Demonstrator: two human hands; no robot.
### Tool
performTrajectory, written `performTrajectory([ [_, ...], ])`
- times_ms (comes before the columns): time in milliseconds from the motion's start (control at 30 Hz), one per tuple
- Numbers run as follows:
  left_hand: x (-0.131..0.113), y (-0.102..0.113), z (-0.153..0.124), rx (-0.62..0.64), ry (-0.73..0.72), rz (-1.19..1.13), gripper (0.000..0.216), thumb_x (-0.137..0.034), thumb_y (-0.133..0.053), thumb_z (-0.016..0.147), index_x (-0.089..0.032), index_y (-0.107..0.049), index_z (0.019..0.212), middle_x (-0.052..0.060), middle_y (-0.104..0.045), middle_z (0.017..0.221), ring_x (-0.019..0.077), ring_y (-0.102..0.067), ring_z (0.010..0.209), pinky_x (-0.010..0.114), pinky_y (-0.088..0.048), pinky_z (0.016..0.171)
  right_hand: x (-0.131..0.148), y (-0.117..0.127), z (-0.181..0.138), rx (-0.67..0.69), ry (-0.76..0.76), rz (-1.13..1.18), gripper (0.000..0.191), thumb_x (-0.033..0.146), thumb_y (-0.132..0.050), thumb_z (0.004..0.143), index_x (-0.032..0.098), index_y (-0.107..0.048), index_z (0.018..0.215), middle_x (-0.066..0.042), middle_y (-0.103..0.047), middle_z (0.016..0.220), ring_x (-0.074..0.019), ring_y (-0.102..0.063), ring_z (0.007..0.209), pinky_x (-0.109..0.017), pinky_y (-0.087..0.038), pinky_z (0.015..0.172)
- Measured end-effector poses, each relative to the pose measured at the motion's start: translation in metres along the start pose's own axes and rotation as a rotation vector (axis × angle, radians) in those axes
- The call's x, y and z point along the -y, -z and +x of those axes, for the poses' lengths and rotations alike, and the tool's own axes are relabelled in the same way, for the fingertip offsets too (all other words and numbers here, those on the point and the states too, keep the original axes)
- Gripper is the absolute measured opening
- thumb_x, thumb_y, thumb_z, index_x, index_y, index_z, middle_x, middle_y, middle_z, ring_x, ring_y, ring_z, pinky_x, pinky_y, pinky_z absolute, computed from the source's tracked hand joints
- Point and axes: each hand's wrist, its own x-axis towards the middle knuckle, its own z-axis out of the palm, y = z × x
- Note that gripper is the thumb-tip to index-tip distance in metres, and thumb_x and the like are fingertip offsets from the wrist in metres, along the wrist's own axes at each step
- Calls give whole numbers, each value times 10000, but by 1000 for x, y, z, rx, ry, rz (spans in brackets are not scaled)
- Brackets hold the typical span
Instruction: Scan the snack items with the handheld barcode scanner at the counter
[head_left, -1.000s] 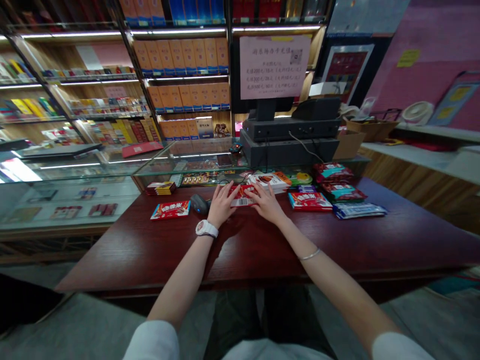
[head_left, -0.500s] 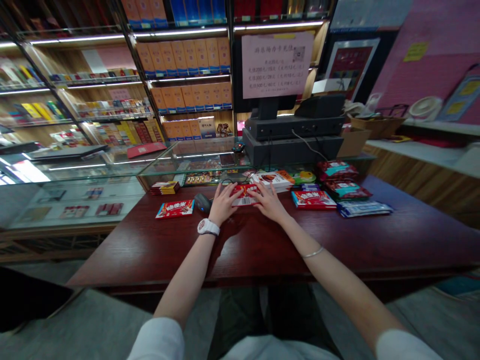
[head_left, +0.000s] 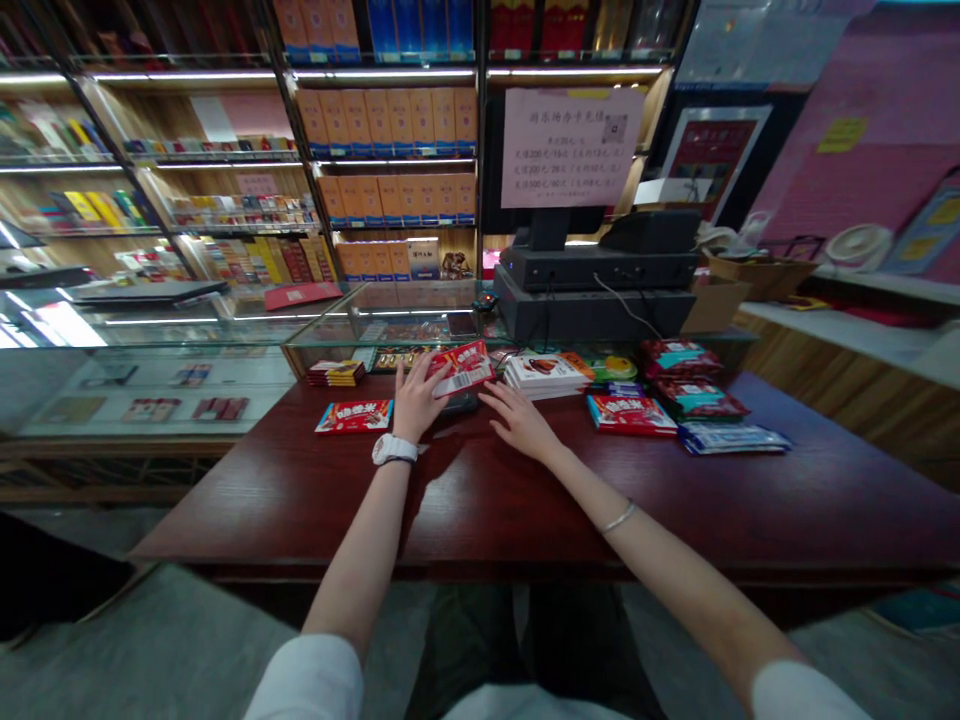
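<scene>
My left hand [head_left: 418, 400], with a white watch at the wrist, grips the left end of a red snack packet [head_left: 466, 368]. The packet is tilted, and its white barcode strip faces me. Below it lies a dark object [head_left: 459, 403], mostly covered and hard to make out. Just right of the packet, my right hand [head_left: 523, 420] is over the table with fingers spread and nothing in it; whether a fingertip touches the packet's corner, I cannot tell. A similar red packet [head_left: 354, 416] lies flat left of my left hand.
On the brown table [head_left: 510, 520] stand a white box stack [head_left: 546, 377], red packets [head_left: 631, 414], dark red bags [head_left: 701, 390] and blue-white sachets [head_left: 733, 438]. Small yellow-red boxes [head_left: 337, 373] lie at left. Behind are a glass case [head_left: 405, 300] and a monitor with a paper sign [head_left: 570, 150].
The red packet has moved left and up in my left hand and now tilts. My right hand has come off it. The view has shifted slightly.
</scene>
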Motion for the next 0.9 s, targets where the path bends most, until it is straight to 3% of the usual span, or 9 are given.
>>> performTrajectory([
  [200,16,4,-1,-48,118,5,519,-271,-682,806,-303,-605,1318,71,-487,1506,281,-449,1393,530,-129,1238,21,-29,25,247,27,109,677,221,-577,883,202,-345,1518,-114,-320,1603,-272,-319,1470,-509,-283,1190],
  [400,31,12,-2,-111,314,-13,549,-305,-723,774,-305,-607,1310,72,-493,1500,291,-460,1379,534,-150,1230,42,-62,63,325,-65,161,717,178,-560,857,198,-310,1529,-133,-357,1581,-295,-328,1458,-531,-243,1189],
  [600,36,7,-4,-103,361,-49,559,-298,-750,746,-295,-619,1288,84,-498,1490,312,-456,1377,565,-175,1213,51,-75,82,296,-149,143,681,44,-496,795,190,-431,1457,-135,-571,1329,-257,-496,1262,-515,-256,1162],
  [733,38,8,-3,-130,334,-80,475,-299,-760,741,-292,-667,1207,82,-516,1466,308,-472,1357,557,-186,1209,50,-71,76,249,-102,148,723,-13,-490,741,240,-493,1419,-102,-579,1203,-253,-497,1193,-543,-233,1158],
  [900,46,16,-1,-247,390,-125,482,-335,-777,732,-273,-670,1198,86,-541,1418,290,-516,1296,485,-323,1158,44,-62,63,179,-34,220,716,-56,-476,687,270,-579,1316,-71,-558,1153,-233,-495,1160,-591,-187,1167],
])
